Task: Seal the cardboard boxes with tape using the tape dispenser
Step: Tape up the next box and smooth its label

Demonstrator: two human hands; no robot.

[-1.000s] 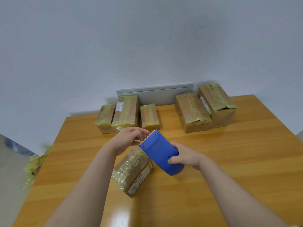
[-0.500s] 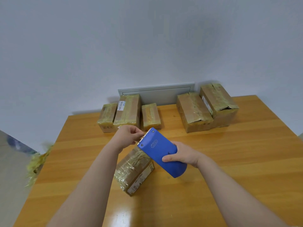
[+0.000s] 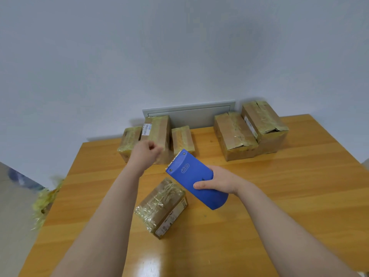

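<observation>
- One wooden table (image 3: 299, 196) carries everything and stretches well past the grip on every side.
- Two big cardboard boxes stand at the table's far edge, beyond the grip and to its right. The taller box (image 3: 261, 120) sits hard against the lower box (image 3: 233, 134), and both have wrinkled tape over their tops.
- Three small boxes (image 3: 157, 128) stand in a row beyond the grip and to its left. The middle one has a barcode label.
- A single taped box (image 3: 161, 206) lies on the table just below and left of the grip, nearer the person. It is turned at an angle and not touched by either hand.
- The blue tape dispenser (image 3: 189, 172) is held up off the table above that box, with its toothed edge pointing away and to the left.
- The right hand (image 3: 219, 182) grips the dispenser at its rounded rear end, thumb across the top face and fingers wrapped underneath.
- The left hand (image 3: 146, 154) is up and to the left of the grip, near the toothed edge and clear of it. Its fingers are curled tight. It is blurred, so I cannot tell whether it pinches a tape end.
</observation>
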